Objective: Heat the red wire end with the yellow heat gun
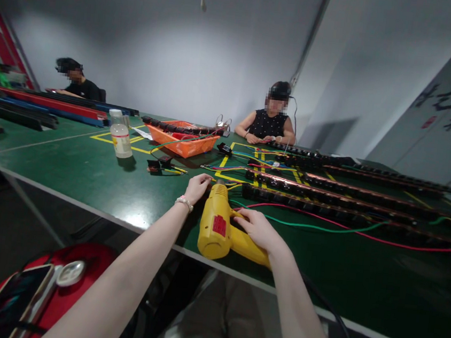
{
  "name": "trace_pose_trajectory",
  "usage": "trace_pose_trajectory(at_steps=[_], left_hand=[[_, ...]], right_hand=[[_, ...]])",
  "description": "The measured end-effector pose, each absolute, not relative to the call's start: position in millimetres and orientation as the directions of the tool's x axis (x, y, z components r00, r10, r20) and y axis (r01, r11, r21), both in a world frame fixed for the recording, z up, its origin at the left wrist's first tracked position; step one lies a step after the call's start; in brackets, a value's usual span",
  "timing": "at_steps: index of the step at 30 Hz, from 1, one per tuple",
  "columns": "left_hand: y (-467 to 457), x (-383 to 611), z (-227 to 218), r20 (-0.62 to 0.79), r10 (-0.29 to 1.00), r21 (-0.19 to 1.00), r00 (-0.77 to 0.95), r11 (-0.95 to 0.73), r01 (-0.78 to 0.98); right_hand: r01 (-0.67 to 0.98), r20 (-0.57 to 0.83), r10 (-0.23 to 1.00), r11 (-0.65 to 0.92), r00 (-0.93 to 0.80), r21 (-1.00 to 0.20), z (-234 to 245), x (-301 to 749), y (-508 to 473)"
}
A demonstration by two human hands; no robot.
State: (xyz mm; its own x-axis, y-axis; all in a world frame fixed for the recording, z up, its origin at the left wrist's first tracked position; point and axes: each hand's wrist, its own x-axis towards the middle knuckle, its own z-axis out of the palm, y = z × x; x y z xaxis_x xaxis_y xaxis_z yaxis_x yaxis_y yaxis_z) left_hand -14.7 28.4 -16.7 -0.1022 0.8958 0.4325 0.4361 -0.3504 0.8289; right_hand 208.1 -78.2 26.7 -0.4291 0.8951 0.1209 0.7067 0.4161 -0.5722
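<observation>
A yellow heat gun (215,219) with a red label lies at the near edge of the green table, its nozzle pointing away from me. My right hand (257,227) is wrapped over its handle. Beside the nozzle, my left hand (198,189) is closed in a pinch on thin yellow wires (234,185); their tips are hidden by the fingers. These wires lead to the nearest long black strip assembly (287,198). Left of my left hand lies a black connector (159,165) with short yellow leads.
An orange basket (187,148) holding dark parts stands beyond my hands, with a bottle (121,135) to its left. More long strips (352,192) and loose green and red wires cover the right. Two people sit farther off. A red stool (79,256) bears a phone at lower left.
</observation>
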Motion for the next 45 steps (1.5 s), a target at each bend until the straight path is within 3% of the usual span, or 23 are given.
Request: trace_pose_trajectory(at_steps=[3,13,23,35,45], left_hand=[[29.3,-13.2,-19.2,0.412,0.905,0.856,-0.108,-0.344,0.386],[31.4,-14.0,-19.4,0.486,0.867,0.780,-0.114,-0.371,0.505],[30.6,-10.9,-20.8,0.459,0.880,0.786,-0.126,-0.336,0.518],[30.3,-10.1,-18.7,0.562,0.818,0.700,-0.127,-0.387,0.600],[30.6,-16.0,-17.9,0.530,0.844,0.718,-0.080,-0.397,0.572]], right_hand=[[0.715,0.105,0.901,0.401,-0.421,-0.572,27.9,221.0,-79.2],[0.769,0.055,0.939,0.310,-0.339,-0.559,32.2,252.9,-82.1],[0.823,0.059,0.961,0.262,-0.269,-0.504,29.7,251.6,-82.8],[0.800,0.122,0.926,0.371,-0.358,-0.471,27.2,211.0,-88.7],[0.769,0.151,0.901,0.427,-0.407,-0.475,24.3,189.8,-83.8]])
